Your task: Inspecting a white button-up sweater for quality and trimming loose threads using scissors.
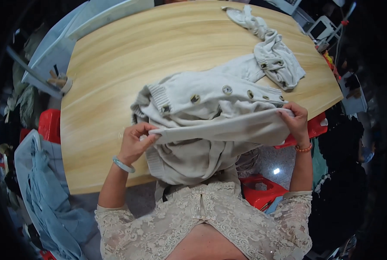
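Note:
A pale cream knitted cardigan [210,93] with large dark-and-light buttons lies bunched on the near part of the table. Its lower part hangs over the front edge, against my lap. My left hand [135,143], with a pale bangle at the wrist, pinches one end of a long smooth section, which looks like a sleeve [223,130]. At the other end my right hand [296,121], wearing an orange beaded bracelet, grips the same section. It is stretched almost level between my hands. Folds hide part of the right fingertips.
A similar knitted garment [280,60] with buttons lies crumpled and twisted at the far right of the wooden table [115,73]. White bins [102,17] stand beyond the far left edge. Blue cloth [50,203] hangs over a bin at left. Red stools [262,190] are below the table.

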A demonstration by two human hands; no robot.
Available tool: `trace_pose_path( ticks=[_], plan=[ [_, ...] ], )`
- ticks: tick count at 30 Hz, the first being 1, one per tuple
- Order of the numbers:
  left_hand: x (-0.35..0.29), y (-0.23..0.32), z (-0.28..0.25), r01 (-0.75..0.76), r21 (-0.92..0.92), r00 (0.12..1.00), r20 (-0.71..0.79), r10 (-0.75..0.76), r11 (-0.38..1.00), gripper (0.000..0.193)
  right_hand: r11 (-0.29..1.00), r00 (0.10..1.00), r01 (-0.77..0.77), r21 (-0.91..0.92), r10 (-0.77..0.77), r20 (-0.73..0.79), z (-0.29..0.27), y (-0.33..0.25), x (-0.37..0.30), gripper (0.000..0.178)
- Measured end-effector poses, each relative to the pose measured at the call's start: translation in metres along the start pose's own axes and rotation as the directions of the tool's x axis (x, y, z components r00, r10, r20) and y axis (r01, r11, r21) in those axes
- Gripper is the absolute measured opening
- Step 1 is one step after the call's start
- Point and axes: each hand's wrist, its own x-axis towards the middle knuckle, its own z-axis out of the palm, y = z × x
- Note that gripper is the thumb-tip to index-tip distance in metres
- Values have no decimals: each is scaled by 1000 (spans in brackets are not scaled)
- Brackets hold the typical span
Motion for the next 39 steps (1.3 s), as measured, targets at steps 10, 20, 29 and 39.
trace_pose_path(
  ticks=[10,20,29,39],
  plan=[
    [25,-2,26,-79,255,993,-67,99,964,8,883,904,406,237,-426,42,149,-89,-6,39],
    [1,-10,18,40,-57,994,-100,-46,998,9,900,850,215,379,-364,381,218,-115,-10,29],
    [14,-12,24,-154,132,984,-67,164,979,6,906,902,233,352,-337,269,224,-105,-16,28],
    [46,-3,17,-208,338,963,-92,252,918,18,863,865,326,385,-437,248,246,-90,-25,25]
  ],
)
